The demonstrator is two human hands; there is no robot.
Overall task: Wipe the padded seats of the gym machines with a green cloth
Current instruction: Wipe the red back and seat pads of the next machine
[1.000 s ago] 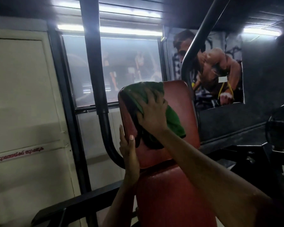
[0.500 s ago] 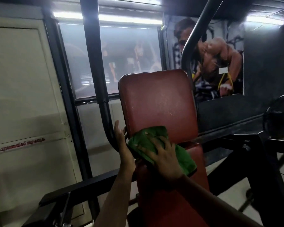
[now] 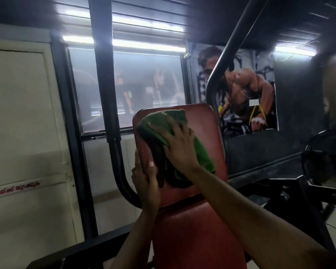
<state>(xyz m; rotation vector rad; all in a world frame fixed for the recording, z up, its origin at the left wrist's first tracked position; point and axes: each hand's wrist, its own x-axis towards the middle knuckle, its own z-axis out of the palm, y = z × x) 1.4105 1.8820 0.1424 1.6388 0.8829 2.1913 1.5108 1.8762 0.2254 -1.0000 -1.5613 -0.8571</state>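
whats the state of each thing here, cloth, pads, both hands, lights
red padded backrest, upright, upper left covered
green cloth, bunched, pressed against the backrest
right hand, fingers spread, pressing on the cloth
left hand, grips the backrest's left edge, thumb in front
red padded seat, no cloth on it
ceiling tube lights, lit

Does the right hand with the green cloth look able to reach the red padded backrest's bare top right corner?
Probably yes: the right hand presses the green cloth on the red padded backrest beside that corner, nothing between; the black curved bar seems behind the pad.
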